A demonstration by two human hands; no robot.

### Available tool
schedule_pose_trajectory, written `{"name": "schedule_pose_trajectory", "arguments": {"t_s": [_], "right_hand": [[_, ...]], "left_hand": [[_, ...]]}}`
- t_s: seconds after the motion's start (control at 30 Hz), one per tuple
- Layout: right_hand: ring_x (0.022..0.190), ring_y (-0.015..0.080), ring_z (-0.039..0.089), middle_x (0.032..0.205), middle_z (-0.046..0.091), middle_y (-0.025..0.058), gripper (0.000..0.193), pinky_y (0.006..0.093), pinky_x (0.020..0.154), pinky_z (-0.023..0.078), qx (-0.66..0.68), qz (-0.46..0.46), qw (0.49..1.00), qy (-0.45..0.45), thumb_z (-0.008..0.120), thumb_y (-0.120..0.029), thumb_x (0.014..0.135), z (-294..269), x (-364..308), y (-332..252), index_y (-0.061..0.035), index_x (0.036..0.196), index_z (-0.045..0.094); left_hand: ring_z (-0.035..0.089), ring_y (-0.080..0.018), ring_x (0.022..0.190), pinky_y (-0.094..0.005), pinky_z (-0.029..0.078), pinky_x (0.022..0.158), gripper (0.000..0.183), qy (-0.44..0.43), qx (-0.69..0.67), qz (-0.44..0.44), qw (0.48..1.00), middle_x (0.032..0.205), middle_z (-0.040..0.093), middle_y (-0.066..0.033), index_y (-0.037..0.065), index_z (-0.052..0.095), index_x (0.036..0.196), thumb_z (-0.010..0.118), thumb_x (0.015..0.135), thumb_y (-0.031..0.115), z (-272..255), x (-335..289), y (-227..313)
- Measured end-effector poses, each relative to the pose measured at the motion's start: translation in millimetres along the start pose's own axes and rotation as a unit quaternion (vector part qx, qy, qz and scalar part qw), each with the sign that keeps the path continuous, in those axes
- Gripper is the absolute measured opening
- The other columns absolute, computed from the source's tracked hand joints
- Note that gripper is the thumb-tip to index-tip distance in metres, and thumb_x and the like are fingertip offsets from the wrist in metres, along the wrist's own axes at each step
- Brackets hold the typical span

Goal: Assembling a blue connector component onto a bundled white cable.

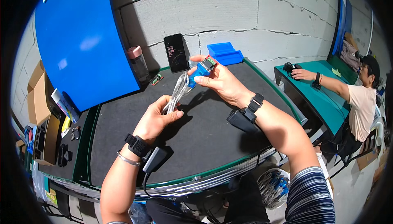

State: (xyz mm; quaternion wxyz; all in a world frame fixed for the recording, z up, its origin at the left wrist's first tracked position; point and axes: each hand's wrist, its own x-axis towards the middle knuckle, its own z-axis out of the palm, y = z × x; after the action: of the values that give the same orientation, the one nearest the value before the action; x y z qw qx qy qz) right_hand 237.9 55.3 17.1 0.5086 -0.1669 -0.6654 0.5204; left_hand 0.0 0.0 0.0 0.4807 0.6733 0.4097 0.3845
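Observation:
Above the dark table mat, my left hand (157,115) is closed around a bundled clear-grey cable (178,89). The cable leads up to a translucent blue serial connector (197,75), which my right hand (225,85) grips between thumb and fingers. At the connector's upper end sits a small red board with a green screw terminal block (210,62). The right hand's fingers partly hide the connector's far side. Both wrists wear black straps with dark box-shaped devices. A second small board with green terminals (156,79) lies on the mat, left of the cable.
A black phone (176,53) leans against the block wall beside an open blue bin (224,53). At left are a bottle (139,63), a blue panel (86,39) and a cardboard box (39,97). Below right stands a bucket of cables (273,185). A co-worker (362,101) sits at a green table.

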Motion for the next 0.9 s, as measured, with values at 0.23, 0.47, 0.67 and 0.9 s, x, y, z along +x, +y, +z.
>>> {"name": "schedule_pose_trajectory", "arguments": {"t_s": [0.23,0.47,0.67,0.9], "right_hand": [[0.105,0.0107,0.057,0.109,0.063,0.0020,0.052,0.0276,0.095,0.043,-0.011,0.007,1.000,-0.001,0.069,-0.016,0.090,-1.1,0.4,-1.9,-0.0069,0.135,0.046],[0.106,0.0118,0.056,0.112,0.062,0.0029,0.037,0.0295,0.091,0.045,0.068,0.123,0.990,0.016,0.050,-0.034,0.101,-0.2,-1.7,8.0,-0.0121,0.131,0.051],[0.102,0.0211,0.064,0.108,0.064,0.0126,0.036,0.0366,0.090,0.051,0.134,0.101,0.986,0.013,0.043,-0.033,0.103,0.4,-3.7,11.1,-0.0038,0.123,0.052],[0.066,0.0136,0.061,0.078,0.062,0.0059,0.034,0.0246,0.060,0.049,0.051,0.122,0.990,-0.051,0.045,-0.037,0.102,4.1,-3.7,-26.4,-0.0041,0.108,0.053]], "left_hand": [[0.049,-0.0064,0.077,-0.0230,0.041,0.070,0.028,-0.017,0.002,-0.026,1.000,0.085,0.056,0.0036,0.006,0.060,0.107,0.073,0.086,0.018,-1.0,2.1,1.3],[0.049,-0.0065,0.075,-0.0230,0.041,0.070,0.028,-0.044,-0.038,-0.031,0.998,0.084,0.055,0.0030,0.005,0.060,0.110,0.070,0.089,0.020,2.7,-0.6,3.4],[0.057,-0.0144,0.106,-0.0306,0.043,0.096,0.045,-0.137,-0.034,-0.021,0.990,0.111,0.062,-0.0058,0.002,0.054,0.127,0.053,0.099,0.037,4.8,-6.1,9.1],[0.061,-0.0141,0.094,-0.0321,0.047,0.089,0.046,-0.003,-0.121,0.009,0.993,0.104,0.064,-0.0055,0.004,0.054,0.125,0.046,0.101,0.043,1.2,-4.5,11.4]]}}
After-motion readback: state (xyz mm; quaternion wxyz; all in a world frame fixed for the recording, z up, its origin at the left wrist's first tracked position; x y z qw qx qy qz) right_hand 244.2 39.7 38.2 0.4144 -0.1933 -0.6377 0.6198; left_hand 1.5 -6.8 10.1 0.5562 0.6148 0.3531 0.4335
